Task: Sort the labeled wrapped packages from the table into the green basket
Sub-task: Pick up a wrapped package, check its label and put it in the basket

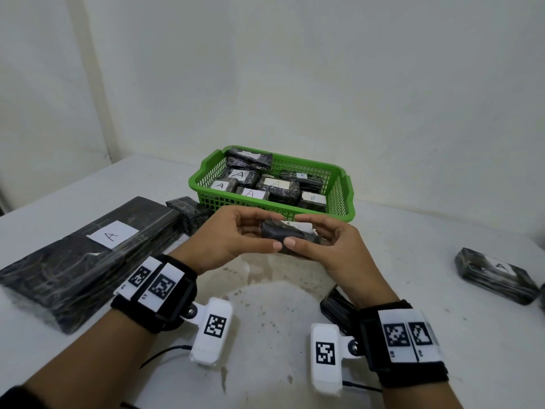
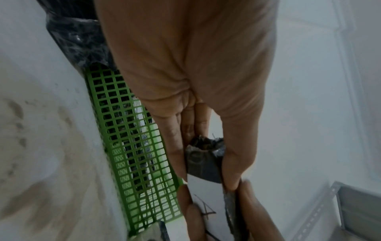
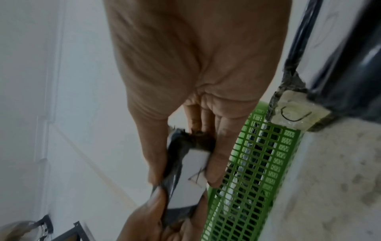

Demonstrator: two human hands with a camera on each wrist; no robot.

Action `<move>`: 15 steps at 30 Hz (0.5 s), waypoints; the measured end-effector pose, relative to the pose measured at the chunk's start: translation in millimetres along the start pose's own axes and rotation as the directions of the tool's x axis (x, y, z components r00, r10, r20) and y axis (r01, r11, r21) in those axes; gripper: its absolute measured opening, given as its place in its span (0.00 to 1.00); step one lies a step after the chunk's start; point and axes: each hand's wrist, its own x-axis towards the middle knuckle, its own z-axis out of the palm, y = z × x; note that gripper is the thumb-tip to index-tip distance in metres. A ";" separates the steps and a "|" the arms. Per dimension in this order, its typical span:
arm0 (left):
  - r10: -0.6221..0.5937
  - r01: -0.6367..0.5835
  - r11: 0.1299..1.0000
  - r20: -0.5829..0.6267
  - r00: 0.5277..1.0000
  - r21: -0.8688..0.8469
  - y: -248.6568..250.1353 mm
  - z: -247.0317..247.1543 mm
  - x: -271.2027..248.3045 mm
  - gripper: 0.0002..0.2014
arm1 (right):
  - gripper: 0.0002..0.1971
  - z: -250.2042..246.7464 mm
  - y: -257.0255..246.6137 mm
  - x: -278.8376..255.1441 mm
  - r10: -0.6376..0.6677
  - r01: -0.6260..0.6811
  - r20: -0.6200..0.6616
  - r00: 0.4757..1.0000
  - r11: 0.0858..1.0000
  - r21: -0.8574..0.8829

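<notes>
white table (image 1: 413, 261), pale wall behind. both hands pinch one small black package (image 1: 290, 236) in the air, just at 6 o'clock of the green basket (image 1: 343, 199): left hand (image 1: 233, 234) on its left end, right hand (image 1: 330, 249) on its right. label reads a. basket holds several labeled packages.

You see a green grid-walled basket (image 1: 274, 202), black wrapped packages (image 1: 290, 236) with white lettered labels (image 1: 113, 234), a stained white worktop (image 1: 265, 305), and black wristbands (image 1: 165, 296) bearing black-and-white square codes.
</notes>
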 end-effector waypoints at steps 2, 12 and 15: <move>0.006 -0.006 1.000 0.008 1.000 0.018 -1.8 2.6 0.8 0.23 | 0.21 3.6 1.2 0.1 -0.018 0.016 -0.048 0.999 0.999 -0.035; 0.070 -0.070 0.997 -0.015 0.997 -0.011 0.6 -2.5 0.9 0.28 | 0.24 -5.2 -4.4 -0.7 0.010 -0.013 0.037 0.999 0.998 0.067; 0.113 -0.113 0.993 0.000 0.994 0.040 -0.6 -2.5 0.8 0.29 | 0.29 -6.3 -3.4 -0.2 0.064 -0.066 0.031 0.997 0.996 0.054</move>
